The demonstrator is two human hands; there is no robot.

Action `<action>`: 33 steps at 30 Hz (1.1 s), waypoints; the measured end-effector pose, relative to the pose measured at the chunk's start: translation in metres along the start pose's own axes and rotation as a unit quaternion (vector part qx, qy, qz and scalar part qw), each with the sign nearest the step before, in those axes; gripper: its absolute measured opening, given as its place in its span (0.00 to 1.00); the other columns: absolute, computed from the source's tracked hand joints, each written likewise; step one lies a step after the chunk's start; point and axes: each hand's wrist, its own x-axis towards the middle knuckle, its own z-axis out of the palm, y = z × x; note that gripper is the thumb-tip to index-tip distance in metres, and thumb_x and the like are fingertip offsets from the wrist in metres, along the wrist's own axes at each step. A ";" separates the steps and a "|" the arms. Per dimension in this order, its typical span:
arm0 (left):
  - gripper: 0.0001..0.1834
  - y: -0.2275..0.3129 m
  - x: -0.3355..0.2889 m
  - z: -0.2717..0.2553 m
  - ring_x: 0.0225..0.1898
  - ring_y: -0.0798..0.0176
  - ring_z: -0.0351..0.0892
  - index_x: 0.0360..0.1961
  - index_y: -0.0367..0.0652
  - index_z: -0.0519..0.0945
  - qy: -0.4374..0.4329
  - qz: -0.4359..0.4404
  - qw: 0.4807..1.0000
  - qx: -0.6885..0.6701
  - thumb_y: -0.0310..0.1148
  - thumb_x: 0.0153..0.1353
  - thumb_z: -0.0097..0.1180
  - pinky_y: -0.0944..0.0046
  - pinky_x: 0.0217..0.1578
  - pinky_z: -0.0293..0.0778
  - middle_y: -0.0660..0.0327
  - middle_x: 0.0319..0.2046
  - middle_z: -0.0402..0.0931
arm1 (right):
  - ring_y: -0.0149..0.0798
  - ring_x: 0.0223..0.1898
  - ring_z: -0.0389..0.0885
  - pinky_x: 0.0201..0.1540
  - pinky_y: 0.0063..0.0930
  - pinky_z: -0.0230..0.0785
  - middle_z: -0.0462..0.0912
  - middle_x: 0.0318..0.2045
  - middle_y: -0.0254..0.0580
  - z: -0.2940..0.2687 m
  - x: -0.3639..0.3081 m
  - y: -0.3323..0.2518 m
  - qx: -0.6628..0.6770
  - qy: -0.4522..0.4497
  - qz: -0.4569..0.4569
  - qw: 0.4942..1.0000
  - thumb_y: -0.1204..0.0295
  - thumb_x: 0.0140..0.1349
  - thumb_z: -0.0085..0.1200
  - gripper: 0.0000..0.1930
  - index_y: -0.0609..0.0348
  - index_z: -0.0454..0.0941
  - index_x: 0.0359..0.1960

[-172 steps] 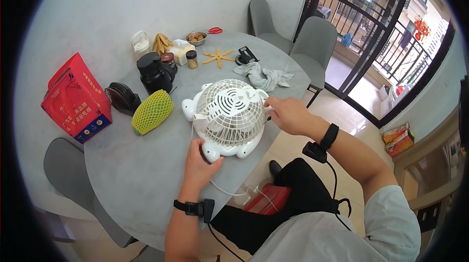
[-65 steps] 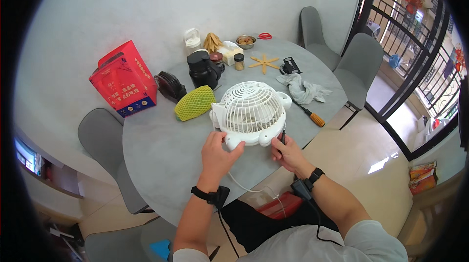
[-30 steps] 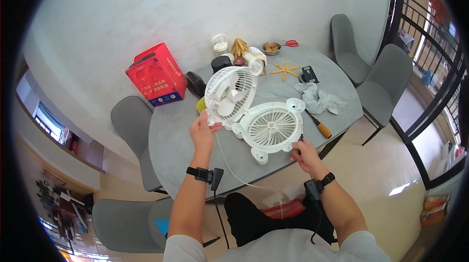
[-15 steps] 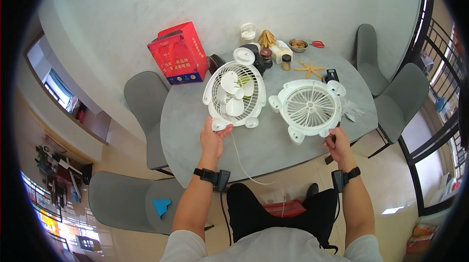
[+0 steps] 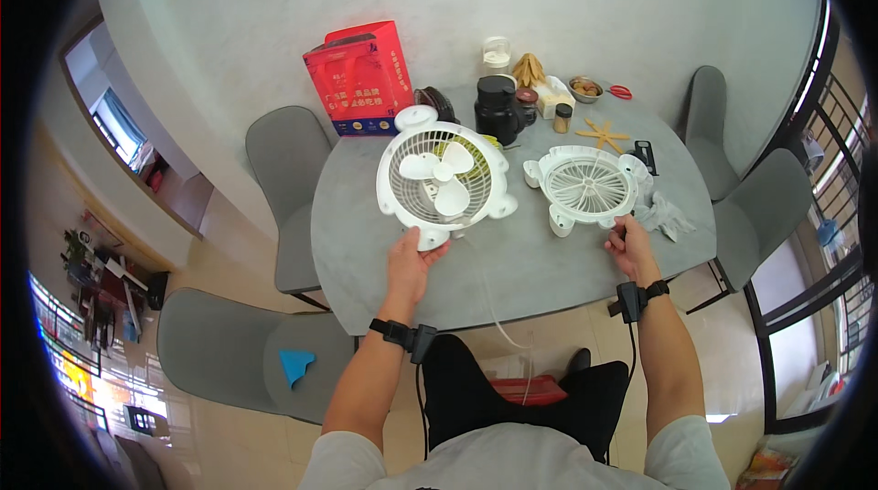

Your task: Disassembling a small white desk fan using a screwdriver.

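My left hand (image 5: 413, 269) grips the lower knob of a white fan body (image 5: 391, 181), tilted over the table's left half. Its three-bladed white propeller (image 5: 444, 172) is exposed inside the round slatted housing. A thin white cord hangs from the fan over the table's front edge. On the right, a round white fan grille (image 5: 588, 186) with radial spokes and rounded corner lugs is at the table. My right hand (image 5: 631, 248) is closed at the grille's near right edge, fingers pinched on it. Something small and dark shows by those fingers, too hidden to name.
The grey table (image 5: 540, 284) carries a black jug (image 5: 497, 109), a tissue box (image 5: 552, 97), a spice jar (image 5: 562, 119), a wooden star-shaped trivet (image 5: 602, 134), a bowl (image 5: 584, 89), red scissors (image 5: 619, 92) and a crumpled cloth (image 5: 666, 216). A red bag (image 5: 358, 79) stands at the back left.
The fan body has turned in my left hand, and its blades sit at a different angle. The grille has tipped flatter and lower with my right hand. The whole view has shifted slightly.
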 end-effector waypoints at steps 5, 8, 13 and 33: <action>0.16 -0.017 -0.008 -0.016 0.45 0.59 0.86 0.54 0.28 0.77 0.033 -0.012 0.994 0.102 0.31 0.73 0.54 0.62 0.47 0.85 0.52 0.49 0.83 | 0.27 0.15 0.60 0.26 0.31 0.69 0.68 0.23 0.29 0.011 0.012 0.010 0.006 0.006 0.020 1.000 0.68 0.64 0.58 0.07 0.54 0.74 0.32; 0.16 -0.012 -0.007 -0.013 0.46 0.58 0.86 0.56 0.28 0.77 0.034 -0.012 0.995 0.089 0.30 0.73 0.54 0.61 0.48 0.85 0.52 0.50 0.83 | 0.27 0.15 0.60 0.27 0.30 0.68 0.68 0.22 0.26 0.011 0.014 0.014 -0.009 0.002 0.025 1.000 0.67 0.65 0.59 0.07 0.49 0.73 0.32; 0.16 0.005 -0.009 -0.010 0.45 0.57 0.86 0.55 0.27 0.77 0.035 0.012 0.999 0.038 0.28 0.72 0.53 0.60 0.47 0.84 0.51 0.50 0.83 | 0.22 0.16 0.60 0.25 0.24 0.68 0.77 0.27 0.28 0.021 0.008 0.012 -0.156 -0.012 0.016 0.988 0.61 0.73 0.57 0.09 0.51 0.76 0.45; 0.17 0.098 -0.093 -0.083 0.48 0.55 0.86 0.56 0.26 0.77 0.055 0.063 0.990 0.112 0.23 0.69 0.53 0.58 0.47 0.84 0.49 0.51 0.83 | 0.37 0.31 0.83 0.40 0.33 0.74 0.86 0.31 0.42 0.156 -0.026 0.066 -0.541 -0.247 -0.221 0.773 0.70 0.67 0.60 0.11 0.66 0.83 0.45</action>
